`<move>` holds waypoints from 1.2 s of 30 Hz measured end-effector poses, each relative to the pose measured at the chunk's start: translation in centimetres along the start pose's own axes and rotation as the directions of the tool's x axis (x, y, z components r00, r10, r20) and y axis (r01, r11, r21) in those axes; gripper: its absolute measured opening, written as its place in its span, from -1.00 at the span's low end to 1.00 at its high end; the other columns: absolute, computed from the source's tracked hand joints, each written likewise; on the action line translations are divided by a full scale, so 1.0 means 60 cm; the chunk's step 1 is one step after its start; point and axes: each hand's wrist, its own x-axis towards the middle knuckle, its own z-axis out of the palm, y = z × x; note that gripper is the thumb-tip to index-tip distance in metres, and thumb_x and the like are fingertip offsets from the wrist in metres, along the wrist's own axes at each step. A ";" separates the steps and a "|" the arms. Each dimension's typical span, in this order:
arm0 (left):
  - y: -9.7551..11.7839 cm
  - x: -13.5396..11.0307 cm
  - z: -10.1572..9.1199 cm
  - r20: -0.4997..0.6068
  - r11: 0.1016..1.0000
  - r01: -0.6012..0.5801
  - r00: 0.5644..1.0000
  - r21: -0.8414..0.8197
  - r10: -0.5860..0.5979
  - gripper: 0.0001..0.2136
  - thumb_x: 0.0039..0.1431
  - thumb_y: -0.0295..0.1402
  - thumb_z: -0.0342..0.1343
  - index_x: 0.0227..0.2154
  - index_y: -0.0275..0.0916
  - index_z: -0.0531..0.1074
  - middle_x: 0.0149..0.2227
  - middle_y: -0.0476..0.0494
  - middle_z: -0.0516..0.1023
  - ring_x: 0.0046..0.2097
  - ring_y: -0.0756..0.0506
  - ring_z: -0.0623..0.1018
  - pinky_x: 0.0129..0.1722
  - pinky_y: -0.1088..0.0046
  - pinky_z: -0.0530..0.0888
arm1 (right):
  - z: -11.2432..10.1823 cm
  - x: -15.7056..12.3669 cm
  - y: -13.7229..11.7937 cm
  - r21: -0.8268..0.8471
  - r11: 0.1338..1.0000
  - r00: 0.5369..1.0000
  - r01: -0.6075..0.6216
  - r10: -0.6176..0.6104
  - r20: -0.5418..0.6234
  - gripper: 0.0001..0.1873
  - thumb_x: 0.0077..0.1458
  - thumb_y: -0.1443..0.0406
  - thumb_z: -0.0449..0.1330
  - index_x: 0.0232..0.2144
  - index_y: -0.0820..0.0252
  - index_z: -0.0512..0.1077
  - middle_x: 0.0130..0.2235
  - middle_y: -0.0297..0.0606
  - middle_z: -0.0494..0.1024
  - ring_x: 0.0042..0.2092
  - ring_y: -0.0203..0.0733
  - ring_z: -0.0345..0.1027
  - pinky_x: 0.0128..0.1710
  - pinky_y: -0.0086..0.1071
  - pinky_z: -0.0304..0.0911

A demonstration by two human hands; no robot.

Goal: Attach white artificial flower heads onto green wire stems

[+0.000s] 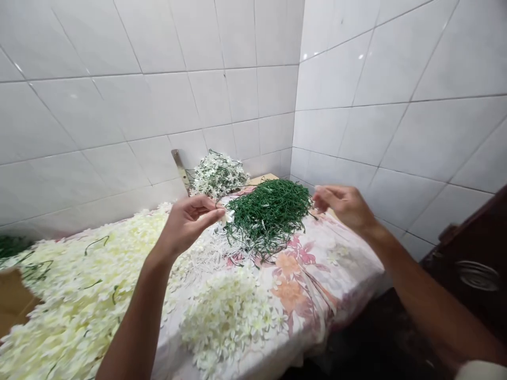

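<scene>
My left hand [194,221] pinches a small white artificial flower [227,216] between thumb and fingertips, left of a pile of green plastic stems [271,211]. On the pile's right side my right hand [340,203] has its thumb and fingers pressed together. Whatever lies in that pinch is too small to make out, though a thin dark stem tip shows just below it. White stem ends [245,245] fan out from the near side of the green pile. Closer to me sits a heap of loose cream-white flowers [233,311].
A large spread of cream flower heads [114,269] covers the table's left side. Flowers on green stems [217,174] are bunched at the back, beside an upright metal strip [180,169]. The table has a floral cloth [328,274]; tiled walls [237,95] meet behind it.
</scene>
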 end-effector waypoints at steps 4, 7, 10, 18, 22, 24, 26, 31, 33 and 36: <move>-0.038 0.014 0.040 0.250 0.994 0.057 0.965 0.094 -0.078 -0.82 0.01 -0.29 0.27 -0.43 -0.28 0.44 -0.42 -0.10 0.54 -0.38 -0.02 0.53 -0.36 0.46 0.46 | -0.072 -0.043 0.112 -0.218 0.952 0.976 -0.216 0.201 -0.087 -0.56 0.01 -0.05 0.16 -0.54 0.22 0.48 -0.50 -0.19 0.51 -0.49 -0.19 0.33 -0.41 -0.30 0.25; -0.067 0.020 0.075 0.408 0.970 0.089 0.896 0.224 -0.176 -0.81 0.09 -0.25 0.19 -0.35 -0.29 0.45 -0.40 -0.12 0.55 -0.37 -0.05 0.54 -0.35 0.42 0.47 | -0.083 -0.074 0.155 -0.406 0.903 0.959 -0.141 0.226 0.170 -0.59 0.00 0.00 0.14 -0.36 0.22 0.54 -0.29 -0.12 0.58 -0.34 -0.11 0.40 -0.30 -0.28 0.27; -0.092 0.019 0.107 0.541 0.923 0.092 0.787 0.374 -0.297 -0.82 0.15 -0.27 0.09 -0.31 -0.29 0.44 -0.35 -0.15 0.57 -0.34 -0.07 0.56 -0.37 0.42 0.47 | -0.075 -0.088 0.170 -0.483 0.875 0.911 -0.041 0.231 0.341 -0.55 0.06 0.06 0.07 -0.21 0.27 0.53 -0.19 -0.04 0.55 -0.25 -0.08 0.40 -0.25 -0.28 0.28; -0.119 0.001 0.161 0.413 0.697 0.027 0.789 0.717 -0.455 -0.79 0.14 -0.26 0.09 -0.44 -0.30 0.50 -0.46 -0.23 0.57 -0.37 -0.16 0.55 -0.41 0.41 0.36 | -0.074 -0.067 0.179 -0.478 0.878 0.860 -0.026 0.263 0.436 -0.68 -0.11 0.16 0.19 -0.33 0.21 0.59 -0.35 -0.15 0.59 -0.36 -0.13 0.37 -0.35 -0.35 0.21; -0.099 -0.003 0.168 0.356 0.613 -0.042 0.845 0.789 -0.399 -0.79 0.17 -0.24 0.09 -0.34 -0.26 0.53 -0.35 -0.26 0.57 -0.26 -0.23 0.52 -0.30 0.32 0.33 | -0.073 -0.065 0.188 -0.452 0.891 0.875 -0.037 0.247 0.417 -0.71 -0.11 0.11 0.20 -0.50 0.23 0.55 -0.40 -0.15 0.59 -0.36 -0.14 0.37 -0.34 -0.35 0.20; -0.094 -0.007 0.178 0.456 0.654 -0.148 0.827 0.742 -0.330 -0.83 0.19 -0.27 0.09 -0.25 -0.18 0.53 -0.23 -0.17 0.57 -0.18 -0.18 0.50 -0.21 0.34 0.32 | -0.076 -0.068 0.191 -0.434 0.899 0.886 -0.052 0.242 0.395 -0.67 -0.08 0.07 0.19 -0.50 0.23 0.54 -0.40 -0.14 0.59 -0.36 -0.14 0.38 -0.34 -0.34 0.20; -0.098 -0.015 0.197 0.577 0.683 -0.292 0.784 0.669 -0.230 -0.84 0.21 -0.33 0.10 -0.19 -0.15 0.51 -0.16 -0.11 0.55 -0.11 -0.14 0.46 -0.15 0.36 0.29 | -0.081 -0.071 0.192 -0.410 0.909 0.899 -0.068 0.234 0.371 -0.63 -0.04 0.03 0.18 -0.47 0.24 0.54 -0.39 -0.13 0.60 -0.35 -0.13 0.39 -0.32 -0.33 0.21; -0.131 -0.033 0.252 0.669 0.676 -0.425 0.731 0.602 -0.137 -0.87 0.24 -0.40 0.04 -0.27 -0.25 0.49 -0.24 -0.17 0.52 -0.17 -0.15 0.40 -0.22 0.35 0.26 | -0.091 -0.078 0.181 -0.291 0.951 0.927 -0.104 0.199 0.319 -0.53 0.00 -0.05 0.17 -0.38 0.27 0.51 -0.31 -0.09 0.58 -0.28 -0.12 0.40 -0.25 -0.33 0.26; -0.139 -0.034 0.261 0.671 0.693 -0.418 0.731 0.588 -0.128 -0.86 0.23 -0.41 0.02 -0.39 -0.27 0.46 -0.31 -0.17 0.50 -0.20 -0.14 0.40 -0.26 0.37 0.26 | -0.089 -0.081 0.171 -0.155 0.977 0.939 -0.148 0.188 0.287 -0.55 -0.05 -0.03 0.23 -0.40 0.28 0.50 -0.32 -0.12 0.57 -0.28 -0.15 0.40 -0.24 -0.34 0.27; -0.139 -0.029 0.257 0.630 0.718 -0.376 0.769 0.586 -0.112 -0.83 0.23 -0.47 -0.04 -0.47 -0.29 0.35 -0.39 -0.16 0.45 -0.30 -0.10 0.38 -0.34 0.40 0.25 | -0.079 -0.085 0.149 0.072 0.976 0.955 -0.208 0.186 0.233 -0.60 -0.13 0.02 0.33 -0.44 0.27 0.50 -0.40 -0.20 0.54 -0.35 -0.23 0.37 -0.28 -0.37 0.27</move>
